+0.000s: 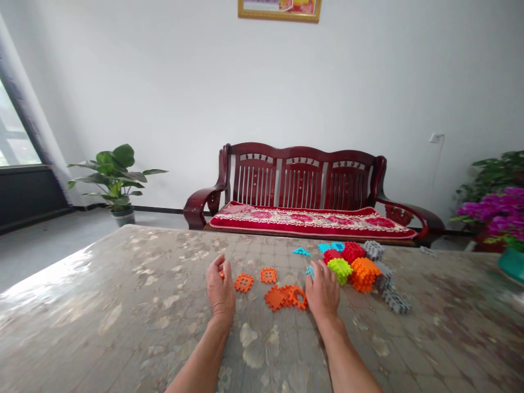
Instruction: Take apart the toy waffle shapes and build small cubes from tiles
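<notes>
My left hand (221, 289) is over the table with its fingers curled around an orange interlocking building piece (222, 275), of which only a small part shows. My right hand (323, 289) is at the near left side of the heap, thumb and forefinger closed on a light-blue interlocking piece (310, 271) that the hand partly hides. Between the hands lie two flat orange square pieces with window-like holes, one orange square (244, 283) nearer my left hand and another orange square (268, 275) farther right. Closer to me, several overlapping orange pieces (280, 298) reach toward my right wrist.
Beyond my right hand, lime-green pieces (339, 271), stacked orange pieces (364, 274), red pieces (353, 251) and grey pieces (396, 302) form a heap. A blue triangular piece (302, 251) lies behind. A teal pot (512, 265) stands at the table's right; a wooden bench (301, 180) is beyond.
</notes>
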`<state>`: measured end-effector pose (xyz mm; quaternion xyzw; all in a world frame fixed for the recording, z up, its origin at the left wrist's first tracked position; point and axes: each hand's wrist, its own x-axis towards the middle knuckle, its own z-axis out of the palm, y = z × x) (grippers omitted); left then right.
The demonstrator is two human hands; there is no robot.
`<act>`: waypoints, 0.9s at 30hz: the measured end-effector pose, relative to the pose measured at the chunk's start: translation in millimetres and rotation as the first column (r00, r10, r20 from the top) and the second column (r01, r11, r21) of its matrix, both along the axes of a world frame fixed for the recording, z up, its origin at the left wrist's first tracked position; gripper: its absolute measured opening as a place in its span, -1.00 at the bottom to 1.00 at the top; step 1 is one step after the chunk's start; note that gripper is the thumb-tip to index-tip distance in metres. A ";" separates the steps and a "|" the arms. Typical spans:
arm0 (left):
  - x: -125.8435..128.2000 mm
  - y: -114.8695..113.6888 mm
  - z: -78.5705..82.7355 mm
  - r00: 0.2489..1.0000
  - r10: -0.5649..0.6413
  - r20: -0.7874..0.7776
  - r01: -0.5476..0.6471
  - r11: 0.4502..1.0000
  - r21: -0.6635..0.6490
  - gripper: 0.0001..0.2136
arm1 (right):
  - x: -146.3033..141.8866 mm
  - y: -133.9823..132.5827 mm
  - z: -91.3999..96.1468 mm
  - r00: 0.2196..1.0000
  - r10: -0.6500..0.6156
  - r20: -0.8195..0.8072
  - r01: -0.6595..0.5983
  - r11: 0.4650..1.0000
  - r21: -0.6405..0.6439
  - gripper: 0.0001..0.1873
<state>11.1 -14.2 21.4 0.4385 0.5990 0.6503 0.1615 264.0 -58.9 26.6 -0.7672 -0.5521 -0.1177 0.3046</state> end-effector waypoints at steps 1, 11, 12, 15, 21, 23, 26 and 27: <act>-0.1 0.0 -0.8 0.999 -0.007 -0.034 0.007 1.000 -0.005 -0.63 | 0.0 1.6 -2.3 0.999 -0.011 0.033 0.012 0.999 -0.042 -0.56; 24.0 -22.7 11.8 0.763 -0.280 -0.582 0.308 0.950 -0.053 -0.80 | -0.5 0.9 1.3 1.000 -0.006 -0.005 0.006 0.989 -0.146 -0.71; 26.7 -25.6 14.3 0.723 -0.316 -0.614 0.353 0.933 -0.065 -0.81 | -1.0 0.6 1.8 1.000 -0.025 -0.003 0.025 0.990 -0.140 -0.66; 33.3 -33.5 20.0 0.598 -0.439 -0.671 0.483 0.865 -0.136 -0.82 | -3.0 0.7 1.6 0.998 -0.054 0.024 0.057 0.985 -0.164 -0.53; 46.2 -44.0 19.9 0.326 -0.596 -0.734 0.670 0.693 -0.265 -0.64 | -3.7 4.7 -1.0 1.000 -0.018 -0.025 0.013 0.985 -0.173 -0.54; 48.0 -43.3 18.0 0.289 -0.615 -0.734 0.656 0.686 -0.316 -0.72 | -3.2 7.1 -2.5 0.994 0.014 -0.104 -0.026 0.992 -0.121 -0.52; 46.0 -38.3 15.0 0.317 -0.605 -0.731 0.569 0.738 -0.364 -0.73 | -5.3 11.8 -3.9 0.950 0.103 -0.296 -0.101 0.995 0.021 -0.50; 44.5 -36.2 14.1 0.341 -0.591 -0.731 0.531 0.763 -0.369 -0.71 | -7.6 13.2 -3.7 0.917 0.146 -0.371 -0.122 0.989 0.088 -0.50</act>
